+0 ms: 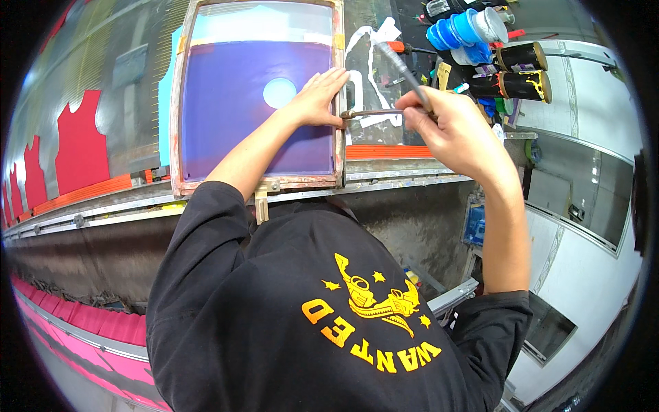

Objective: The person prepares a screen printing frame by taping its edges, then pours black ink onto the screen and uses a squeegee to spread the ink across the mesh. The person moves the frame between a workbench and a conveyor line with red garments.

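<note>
My left hand [317, 98] lies on the right side of a wooden-framed printing screen [176, 110], fingers spread, palm partly over the purple mesh [226, 110]. A pale round spot shows in the mesh beside my wrist. To the right, my right hand [449, 127] is closed on a thin metal rod-like tool [374, 112]. The rod's dark end meets the frame's right edge, just below my left fingers. A blurred grey bar [405, 72] also rises up-left from my right grip; whether it is one piece with the rod, I cannot tell.
Light blue cloth [165, 123] lies beneath the screen. Red cut fabric pieces [82, 147] line the table to the left. White crumpled strips [373, 65], an orange-handled tool [398, 47], blue tubs [453, 31] and dark cans [525, 86] crowd the right. A metal rail [405, 182] runs along the near edge.
</note>
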The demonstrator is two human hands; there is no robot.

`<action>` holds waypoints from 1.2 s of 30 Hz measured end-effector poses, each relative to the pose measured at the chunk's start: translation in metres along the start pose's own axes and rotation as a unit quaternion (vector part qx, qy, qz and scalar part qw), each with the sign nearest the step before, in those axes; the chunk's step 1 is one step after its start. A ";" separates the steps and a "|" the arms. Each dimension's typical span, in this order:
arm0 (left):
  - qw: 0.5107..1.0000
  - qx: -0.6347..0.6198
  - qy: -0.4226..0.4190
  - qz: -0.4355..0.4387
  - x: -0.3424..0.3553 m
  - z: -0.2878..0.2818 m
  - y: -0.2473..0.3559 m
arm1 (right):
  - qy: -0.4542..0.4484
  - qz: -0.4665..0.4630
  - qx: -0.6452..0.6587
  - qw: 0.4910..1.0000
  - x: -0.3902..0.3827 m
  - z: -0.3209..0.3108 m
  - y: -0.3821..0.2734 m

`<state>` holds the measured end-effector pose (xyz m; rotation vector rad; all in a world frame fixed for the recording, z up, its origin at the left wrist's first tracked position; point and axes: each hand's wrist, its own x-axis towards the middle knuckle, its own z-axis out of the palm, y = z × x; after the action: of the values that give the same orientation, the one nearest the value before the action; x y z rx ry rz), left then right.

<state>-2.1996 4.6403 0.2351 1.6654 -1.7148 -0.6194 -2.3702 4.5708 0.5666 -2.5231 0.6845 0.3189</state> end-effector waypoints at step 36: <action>0.997 0.030 0.048 -0.045 -0.004 0.005 0.029 | 0.093 -0.013 -0.033 0.995 -0.004 -0.015 0.014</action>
<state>-2.2234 4.6456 0.2526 1.7931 -1.6121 -0.5254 -2.3794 4.5540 0.5747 -2.6455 0.7205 0.0994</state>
